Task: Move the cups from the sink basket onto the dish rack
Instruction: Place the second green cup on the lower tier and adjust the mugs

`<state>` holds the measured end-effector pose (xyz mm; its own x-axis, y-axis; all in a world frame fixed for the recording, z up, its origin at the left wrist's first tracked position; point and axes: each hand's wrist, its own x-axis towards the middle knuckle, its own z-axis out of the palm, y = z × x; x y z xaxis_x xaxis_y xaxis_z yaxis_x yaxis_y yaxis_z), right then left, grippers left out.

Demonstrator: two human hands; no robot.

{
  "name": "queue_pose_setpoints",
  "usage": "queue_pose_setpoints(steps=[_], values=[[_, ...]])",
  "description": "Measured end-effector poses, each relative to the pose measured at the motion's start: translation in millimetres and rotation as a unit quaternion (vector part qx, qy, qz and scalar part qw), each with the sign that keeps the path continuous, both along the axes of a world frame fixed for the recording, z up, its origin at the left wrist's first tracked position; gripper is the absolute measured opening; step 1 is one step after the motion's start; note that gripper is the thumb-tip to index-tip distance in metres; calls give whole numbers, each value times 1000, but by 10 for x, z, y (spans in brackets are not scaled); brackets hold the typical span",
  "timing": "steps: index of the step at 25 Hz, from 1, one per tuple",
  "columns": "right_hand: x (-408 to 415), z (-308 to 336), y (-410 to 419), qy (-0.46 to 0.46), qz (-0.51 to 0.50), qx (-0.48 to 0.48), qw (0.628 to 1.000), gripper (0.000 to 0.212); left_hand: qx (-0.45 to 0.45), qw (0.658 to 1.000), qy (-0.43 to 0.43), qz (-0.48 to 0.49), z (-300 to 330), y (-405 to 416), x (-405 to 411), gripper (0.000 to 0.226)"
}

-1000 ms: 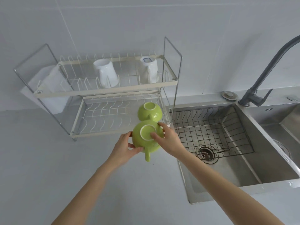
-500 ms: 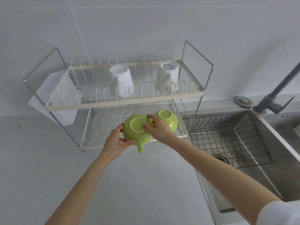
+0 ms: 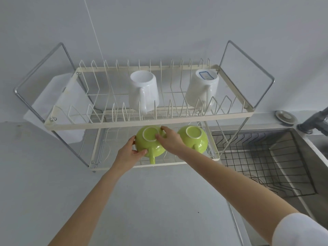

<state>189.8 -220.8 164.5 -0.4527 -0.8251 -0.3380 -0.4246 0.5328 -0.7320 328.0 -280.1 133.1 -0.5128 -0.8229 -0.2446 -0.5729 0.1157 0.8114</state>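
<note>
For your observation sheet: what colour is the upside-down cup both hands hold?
Lime green cup, white foot ring; head view.

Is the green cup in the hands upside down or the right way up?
Upside down. The green cup shows its round foot ring on top, with its handle pointing toward the camera.

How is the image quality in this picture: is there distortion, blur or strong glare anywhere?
Head view: wide-angle bending bows the two-tier wire dish rack; light is soft and even, with no strong glare; the upside-down green cup held by both hands is sharp; the dark faucet at the right edge looks slightly smeared.
</note>
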Motion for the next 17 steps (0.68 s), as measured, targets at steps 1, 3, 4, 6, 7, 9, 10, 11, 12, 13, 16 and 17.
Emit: queue_pose_setpoints(steps=[1,3,4,6,7,9,10,11,12,13,16,17], values=[[-2,-25,7,1,2,6,1000,53,4,1000,-2,-1,-19,2,-6,63],[-11,-81,25,7,10,13,1000,54,9,1000,-10,-7,-48,10,-15,64],[-13,-102,31,12,15,15,1000,55,9,1000,-15,-9,-54,16,-16,65],[-16,-124,36,18,22,21,999,57,4,1000,-25,-13,-44,34,-21,65],[-17,-133,42,24,27,24,999,57,0,999,-32,-16,-30,47,-23,66],[-14,-135,67,47,47,24,998,58,-17,998,-51,-30,13,61,-22,66],[-9,-132,90,61,60,20,996,57,-25,997,-62,-39,36,63,-19,66],[-7,-123,124,73,71,16,995,57,-31,996,-73,-47,56,68,-14,66],[-9,-116,164,81,78,12,994,56,-34,995,-84,-53,70,70,-5,67],[-12,-102,207,88,85,7,992,55,-36,993,-94,-58,83,73,7,68],[-50,-32,355,121,109,-34,986,53,-43,992,-109,-53,107,94,50,71],[-83,-10,406,137,115,-53,982,51,-55,991,-108,-47,108,93,58,69]])
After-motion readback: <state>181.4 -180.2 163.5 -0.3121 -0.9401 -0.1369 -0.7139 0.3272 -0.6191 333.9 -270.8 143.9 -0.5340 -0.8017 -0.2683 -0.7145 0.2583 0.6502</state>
